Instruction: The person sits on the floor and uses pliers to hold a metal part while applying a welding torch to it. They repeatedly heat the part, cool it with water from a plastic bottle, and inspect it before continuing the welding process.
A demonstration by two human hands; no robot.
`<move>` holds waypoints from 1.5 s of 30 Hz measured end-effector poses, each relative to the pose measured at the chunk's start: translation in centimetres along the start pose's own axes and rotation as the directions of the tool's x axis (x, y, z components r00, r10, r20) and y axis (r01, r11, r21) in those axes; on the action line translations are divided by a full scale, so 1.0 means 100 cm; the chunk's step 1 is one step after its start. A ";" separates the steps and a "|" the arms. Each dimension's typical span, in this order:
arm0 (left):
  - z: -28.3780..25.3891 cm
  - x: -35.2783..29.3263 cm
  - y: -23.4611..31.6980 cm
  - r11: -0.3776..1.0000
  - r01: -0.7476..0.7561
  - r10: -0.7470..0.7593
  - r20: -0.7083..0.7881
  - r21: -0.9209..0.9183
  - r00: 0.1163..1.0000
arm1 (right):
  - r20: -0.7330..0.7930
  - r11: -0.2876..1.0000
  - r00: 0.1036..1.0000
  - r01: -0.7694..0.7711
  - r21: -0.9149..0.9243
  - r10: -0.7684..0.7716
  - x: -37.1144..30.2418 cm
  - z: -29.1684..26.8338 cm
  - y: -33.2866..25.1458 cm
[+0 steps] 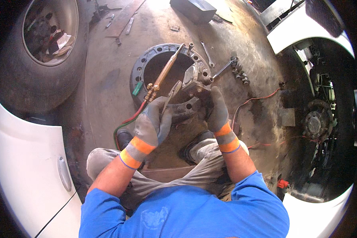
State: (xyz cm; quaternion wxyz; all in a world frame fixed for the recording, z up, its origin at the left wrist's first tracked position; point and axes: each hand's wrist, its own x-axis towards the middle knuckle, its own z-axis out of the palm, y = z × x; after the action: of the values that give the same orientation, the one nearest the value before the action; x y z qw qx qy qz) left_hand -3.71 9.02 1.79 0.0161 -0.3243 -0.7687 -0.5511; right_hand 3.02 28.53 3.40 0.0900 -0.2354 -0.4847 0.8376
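My left hand (152, 125), in a grey glove with an orange cuff, grips a brass cutting torch (166, 69) by its handle. The torch's long tube reaches up and right across a round steel brake drum (141, 67) lying flat on the floor. Red and green hoses (125, 123) trail from the torch toward my knee. My right hand (218, 111), gloved the same way, rests on a grey metal part (194, 79) sitting on the drum's near rim. I am crouched, knees either side.
A mounted truck tyre (35, 43) stands at upper left. Wrenches (208, 53) and several sockets (240, 73) lie on the dirty concrete beyond the drum. A bare wheel hub (315, 123) sits at right under a white fender (301, 31). A red wire (254, 101) crosses the floor.
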 end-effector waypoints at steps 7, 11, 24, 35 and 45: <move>-0.001 0.002 0.003 0.998 -0.060 0.060 0.005 0.007 0.998 | 0.055 0.937 0.996 -0.081 0.341 0.066 0.000 -0.005 -0.013; 0.000 0.001 0.000 0.998 -0.069 0.068 0.010 0.007 0.998 | 0.194 0.965 0.980 -0.017 0.263 -0.035 -0.005 -0.008 -0.023; -0.003 0.003 0.008 0.995 -0.098 0.097 0.040 0.010 0.994 | 0.375 0.835 0.910 -0.062 0.546 -0.177 -0.011 -0.001 -0.033; -0.011 -0.006 -0.003 0.982 0.054 -0.132 0.449 0.183 0.884 | -0.098 0.973 0.969 0.224 -0.059 -0.228 -0.006 -0.001 -0.040; -0.009 -0.010 -0.018 0.893 0.095 -0.265 0.343 0.441 0.901 | -0.151 0.942 0.937 0.327 0.074 -0.314 0.013 -0.031 -0.057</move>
State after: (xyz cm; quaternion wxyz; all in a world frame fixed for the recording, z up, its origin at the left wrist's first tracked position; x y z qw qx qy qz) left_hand -4.12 7.44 0.26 -0.1229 -0.3434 -0.8820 -0.2983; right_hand 2.93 34.33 6.55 0.2698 -0.2055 -0.4678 0.8162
